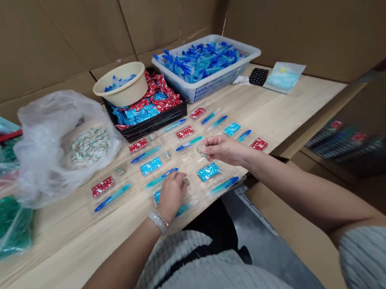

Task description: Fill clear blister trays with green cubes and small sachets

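Note:
My right hand point(222, 149) is closed, its thumb and fingers pinching small striped pieces point(201, 150) in white, green and orange above the clear plastic trays. Lower and to the left, my left hand point(173, 192) has its fingers curled down over a tray, partly covering a blue printed packet point(156, 196); a small piece shows at its fingertips, but the grip is mostly hidden. Around both hands lie several clear trays, each with a red or blue packet point(208, 172) and a blue-teal pen-shaped item point(224, 186). Some also hold a small striped piece point(166, 155).
Behind the trays, a black box point(155, 126) of packets carries a cream bowl point(122, 97). A white basket point(206, 84) of blue pen-shaped items stands beside it. Left are a plastic bag point(45, 130) of striped pieces and a bag of green pieces point(5, 228). Cardboard walls point(168, 10) enclose the table.

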A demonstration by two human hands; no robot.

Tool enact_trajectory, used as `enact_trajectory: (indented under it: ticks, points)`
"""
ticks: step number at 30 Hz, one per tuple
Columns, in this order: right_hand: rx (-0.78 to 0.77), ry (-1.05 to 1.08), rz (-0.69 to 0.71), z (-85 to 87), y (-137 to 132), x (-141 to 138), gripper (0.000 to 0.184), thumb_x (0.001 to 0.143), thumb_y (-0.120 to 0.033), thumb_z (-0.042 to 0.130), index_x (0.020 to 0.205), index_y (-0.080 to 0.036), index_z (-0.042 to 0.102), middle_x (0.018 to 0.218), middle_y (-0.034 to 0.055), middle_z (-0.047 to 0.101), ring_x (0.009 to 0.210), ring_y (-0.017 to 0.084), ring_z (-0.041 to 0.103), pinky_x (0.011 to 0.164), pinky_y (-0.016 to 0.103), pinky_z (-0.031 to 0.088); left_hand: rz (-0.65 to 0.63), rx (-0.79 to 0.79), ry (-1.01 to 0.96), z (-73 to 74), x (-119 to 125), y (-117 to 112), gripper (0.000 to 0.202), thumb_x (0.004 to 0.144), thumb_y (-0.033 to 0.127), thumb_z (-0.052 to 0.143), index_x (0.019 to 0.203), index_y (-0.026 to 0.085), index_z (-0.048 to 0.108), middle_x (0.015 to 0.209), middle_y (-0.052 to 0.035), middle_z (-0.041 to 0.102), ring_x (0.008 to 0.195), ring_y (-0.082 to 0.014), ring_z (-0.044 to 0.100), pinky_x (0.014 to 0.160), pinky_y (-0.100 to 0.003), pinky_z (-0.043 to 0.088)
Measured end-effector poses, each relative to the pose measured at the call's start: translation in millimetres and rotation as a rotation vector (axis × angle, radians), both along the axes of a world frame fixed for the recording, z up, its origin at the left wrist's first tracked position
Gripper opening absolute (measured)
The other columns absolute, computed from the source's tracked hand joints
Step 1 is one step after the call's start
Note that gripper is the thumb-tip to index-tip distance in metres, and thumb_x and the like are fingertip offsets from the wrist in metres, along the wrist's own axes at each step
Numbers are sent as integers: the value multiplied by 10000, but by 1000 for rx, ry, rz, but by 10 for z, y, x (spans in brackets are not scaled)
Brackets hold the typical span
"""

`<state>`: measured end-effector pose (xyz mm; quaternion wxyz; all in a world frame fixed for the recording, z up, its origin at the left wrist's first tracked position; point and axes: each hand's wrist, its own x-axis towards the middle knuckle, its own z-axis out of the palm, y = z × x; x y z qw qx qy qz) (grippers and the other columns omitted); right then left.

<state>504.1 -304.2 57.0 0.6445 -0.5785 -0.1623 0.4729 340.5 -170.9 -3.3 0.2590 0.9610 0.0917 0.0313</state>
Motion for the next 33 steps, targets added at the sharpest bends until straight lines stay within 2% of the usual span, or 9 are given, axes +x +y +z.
enact_trajectory:
  ticks: [3, 7, 17, 24, 28, 33]
  points:
    - [3, 27, -1, -47, -56, -2, 224, 525, -239, 725, 656, -144, 571, 526, -48, 526, 449, 52, 465, 460, 196, 367, -15, -44, -25, -26, -34, 28, 219, 772, 204, 501, 973, 141, 562, 989, -95, 536, 982, -205, 480, 859, -336, 397]
    - [-12, 51, -27, -108, -109, 20, 238, 505, -240, 736, 651, -144, 573, 523, -48, 528, 449, 53, 467, 464, 197, 372, -38, -59, -32, -21, -58, 57, 178, 798, 187, 453, 902, 153, 594, 964, -88, 549, 936, -187, 500, 848, -338, 403]
    - [-39, 72, -40, -210, -86, 94, 262, 497, -254, 745, 663, -143, 576, 528, -51, 528, 454, 49, 462, 471, 197, 363, -64, -98, 158, 220, 85, 117, 209, 782, 115, 409, 732, 130, 612, 804, -65, 549, 728, -154, 530, 694, -287, 417]
    - [-58, 69, -25, -236, -38, 94, 287, 485, -272, 749, 672, -146, 572, 523, -54, 522, 448, 51, 453, 472, 203, 364, 20, -91, 147, 158, 121, 103, 185, 794, 140, 405, 724, 143, 577, 789, -53, 523, 733, -148, 512, 684, -277, 408]
    - [-61, 39, -15, -251, -9, 133, 274, 503, -278, 737, 674, -145, 569, 523, -53, 513, 452, 51, 445, 470, 201, 349, -72, 18, 178, 190, 85, 70, 220, 804, 158, 398, 680, 148, 579, 791, -62, 524, 741, -159, 511, 689, -285, 400]
    - [-55, -89, -109, -319, -104, 427, 232, 542, -299, 704, 652, -152, 562, 541, -47, 505, 475, 55, 443, 492, 205, 352, -158, 29, 189, 227, 78, 114, 187, 803, 267, 441, 762, 166, 592, 834, -68, 525, 760, -173, 517, 688, -290, 397]
